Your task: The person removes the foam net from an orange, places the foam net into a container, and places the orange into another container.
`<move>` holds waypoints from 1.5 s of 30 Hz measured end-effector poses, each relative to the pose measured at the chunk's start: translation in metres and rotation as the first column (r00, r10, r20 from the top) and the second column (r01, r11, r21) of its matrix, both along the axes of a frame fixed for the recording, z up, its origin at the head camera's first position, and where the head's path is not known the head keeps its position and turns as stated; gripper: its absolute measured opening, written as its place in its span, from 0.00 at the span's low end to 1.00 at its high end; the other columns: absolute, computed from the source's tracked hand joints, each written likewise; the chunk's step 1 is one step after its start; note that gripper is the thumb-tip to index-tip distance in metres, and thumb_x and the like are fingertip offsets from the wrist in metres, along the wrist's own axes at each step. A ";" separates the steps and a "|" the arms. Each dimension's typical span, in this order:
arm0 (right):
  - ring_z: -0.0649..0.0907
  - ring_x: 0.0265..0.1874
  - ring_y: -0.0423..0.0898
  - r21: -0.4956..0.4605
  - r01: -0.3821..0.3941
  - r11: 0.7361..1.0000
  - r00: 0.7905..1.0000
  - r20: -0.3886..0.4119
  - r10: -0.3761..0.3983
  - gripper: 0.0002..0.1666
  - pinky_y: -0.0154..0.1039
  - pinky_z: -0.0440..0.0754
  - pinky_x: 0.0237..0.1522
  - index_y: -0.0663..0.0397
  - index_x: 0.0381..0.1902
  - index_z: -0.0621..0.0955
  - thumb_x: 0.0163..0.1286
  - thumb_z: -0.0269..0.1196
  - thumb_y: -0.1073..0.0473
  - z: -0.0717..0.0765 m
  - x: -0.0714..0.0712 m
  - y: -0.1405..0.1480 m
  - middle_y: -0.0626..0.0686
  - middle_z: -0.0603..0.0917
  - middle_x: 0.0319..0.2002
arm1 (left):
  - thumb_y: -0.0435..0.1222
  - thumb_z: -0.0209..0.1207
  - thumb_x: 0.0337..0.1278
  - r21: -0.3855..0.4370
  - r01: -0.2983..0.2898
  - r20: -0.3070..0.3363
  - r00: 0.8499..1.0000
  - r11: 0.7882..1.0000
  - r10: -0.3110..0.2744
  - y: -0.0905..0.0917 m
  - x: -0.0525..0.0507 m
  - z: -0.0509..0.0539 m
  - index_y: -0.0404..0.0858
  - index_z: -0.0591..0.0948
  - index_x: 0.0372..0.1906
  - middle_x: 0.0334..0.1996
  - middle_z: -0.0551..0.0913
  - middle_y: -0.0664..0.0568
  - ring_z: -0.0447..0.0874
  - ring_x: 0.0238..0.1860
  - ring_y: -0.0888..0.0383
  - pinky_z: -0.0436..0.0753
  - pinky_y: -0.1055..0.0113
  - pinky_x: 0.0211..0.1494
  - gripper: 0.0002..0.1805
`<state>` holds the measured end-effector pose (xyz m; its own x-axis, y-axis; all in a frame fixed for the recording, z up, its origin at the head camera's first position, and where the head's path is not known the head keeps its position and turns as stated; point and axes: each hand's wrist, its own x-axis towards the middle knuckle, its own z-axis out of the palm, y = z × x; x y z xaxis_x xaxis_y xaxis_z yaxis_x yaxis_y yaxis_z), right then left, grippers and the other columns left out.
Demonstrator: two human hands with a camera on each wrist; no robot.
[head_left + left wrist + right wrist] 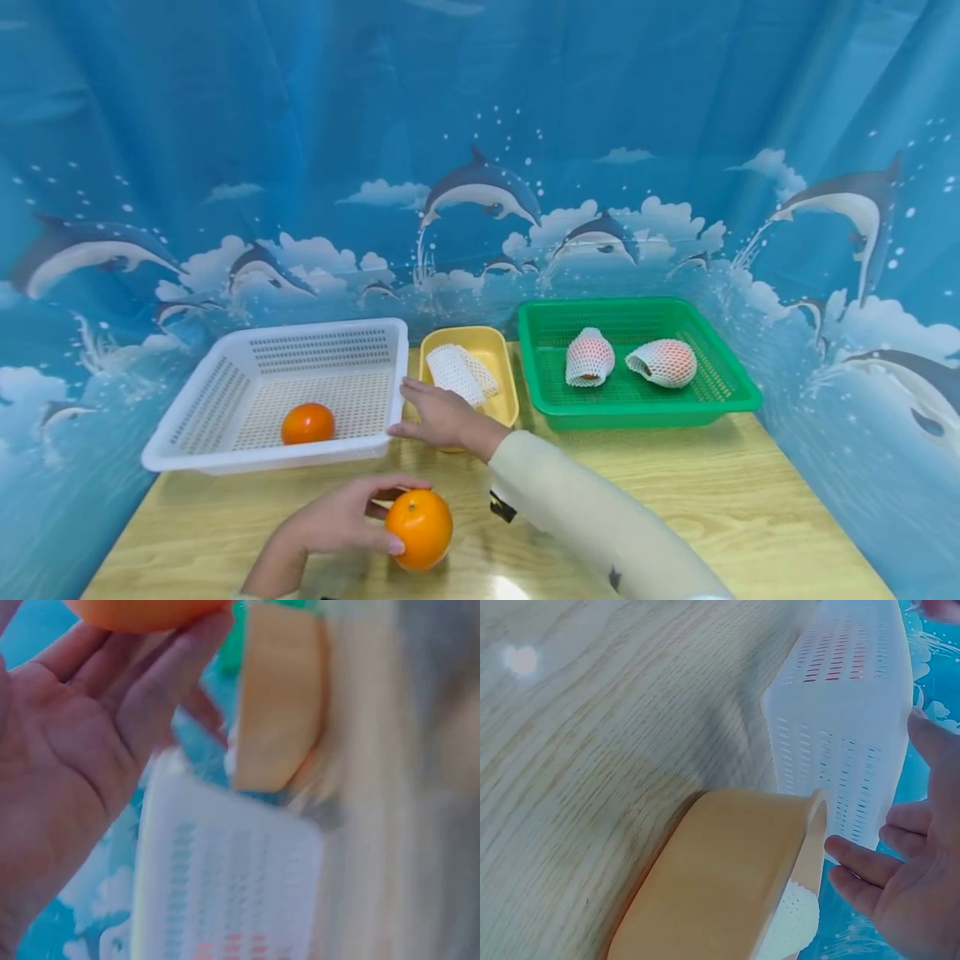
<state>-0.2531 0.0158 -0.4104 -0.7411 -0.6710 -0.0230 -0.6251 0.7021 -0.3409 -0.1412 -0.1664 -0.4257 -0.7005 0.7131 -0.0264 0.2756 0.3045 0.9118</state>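
An orange fruit (418, 528) is held by the left hand (347, 518) over the front of the table, thumb and fingers round its left side. In the left wrist view the orange (146, 610) shows at the top edge, against the fingers of the left hand (82, 727). The right hand (441, 414) reaches to the right side of the white basket (300, 454), its fingers extended beside the rim, above the front of the yellow tray (512, 400). In the right wrist view the right hand (915, 862) is empty, near the white basket (840, 697) and the yellow tray (705, 877).
Another orange fruit (307, 423) lies in the white basket. White foam nets (456, 373) lie in the yellow tray. At the right, a green basket (637, 419) holds two net-covered fruits (590, 358). A blue dolphin curtain (480, 108) hangs behind the wooden table (720, 508).
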 end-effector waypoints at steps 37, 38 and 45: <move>0.78 0.59 0.44 0.099 0.090 0.991 0.967 -0.246 -0.063 0.41 0.42 0.80 0.51 0.49 0.67 0.72 0.67 0.53 0.29 0.002 0.002 -0.013 0.47 0.72 0.67 | 0.57 0.54 0.64 -0.277 -0.877 -0.393 0.477 0.394 0.786 -0.119 -0.047 0.045 0.27 0.50 0.74 0.68 0.57 0.23 0.63 0.60 0.28 0.71 0.34 0.58 0.49; 0.78 0.59 0.44 0.105 0.091 0.990 0.966 -0.249 -0.062 0.41 0.42 0.80 0.51 0.49 0.67 0.72 0.67 0.53 0.29 0.001 0.002 -0.013 0.47 0.72 0.67 | 0.57 0.54 0.65 -0.285 -0.876 -0.400 0.478 0.389 0.782 -0.121 -0.048 0.044 0.26 0.50 0.74 0.68 0.56 0.23 0.62 0.61 0.27 0.70 0.34 0.59 0.49; 0.76 0.62 0.44 0.131 0.098 0.986 0.970 -0.235 -0.065 0.43 0.42 0.80 0.53 0.51 0.68 0.71 0.67 0.52 0.29 0.002 0.003 -0.014 0.49 0.71 0.68 | 0.53 0.57 0.65 -0.401 -0.838 -0.423 0.528 0.371 0.736 -0.130 -0.059 0.036 0.21 0.52 0.71 0.66 0.58 0.21 0.61 0.61 0.26 0.66 0.33 0.61 0.48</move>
<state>-0.2505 0.0014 -0.4087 -0.7897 -0.6101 0.0640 -0.6134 0.7847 -0.0889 -0.2001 -0.2962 -0.3893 -0.9639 -0.2662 -0.0108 -0.2354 0.8320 0.5024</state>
